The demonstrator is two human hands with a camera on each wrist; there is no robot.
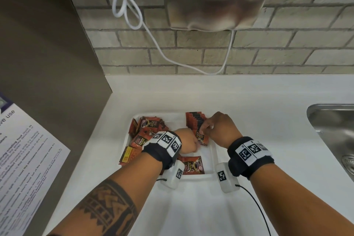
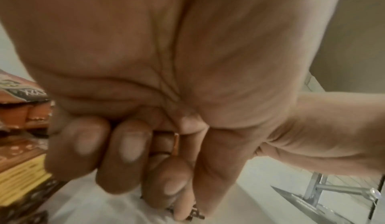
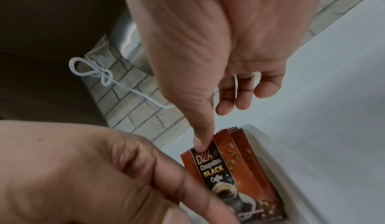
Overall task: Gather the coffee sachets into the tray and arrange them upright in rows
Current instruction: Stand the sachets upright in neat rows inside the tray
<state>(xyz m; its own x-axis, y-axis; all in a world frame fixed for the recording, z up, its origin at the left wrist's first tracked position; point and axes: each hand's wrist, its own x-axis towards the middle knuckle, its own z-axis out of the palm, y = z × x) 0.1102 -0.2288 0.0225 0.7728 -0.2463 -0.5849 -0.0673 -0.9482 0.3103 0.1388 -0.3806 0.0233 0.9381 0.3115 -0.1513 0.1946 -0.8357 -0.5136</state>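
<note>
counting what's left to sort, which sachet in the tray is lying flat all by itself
The sachet nearest the person, between the wrists. It lies face up alone on the tray floor, apart from the loose pile at left and the upright row at the back right.

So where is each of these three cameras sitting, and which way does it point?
Head: worn on the head, looking down at the tray on the counter; both forearms and hands show.
Left wrist: under the wrist, looking along the palm of the left hand, its fingers curled.
Right wrist: looks along the right hand, thumb touching the front sachet.
Head and right wrist share that sachet row and the white cable.
</note>
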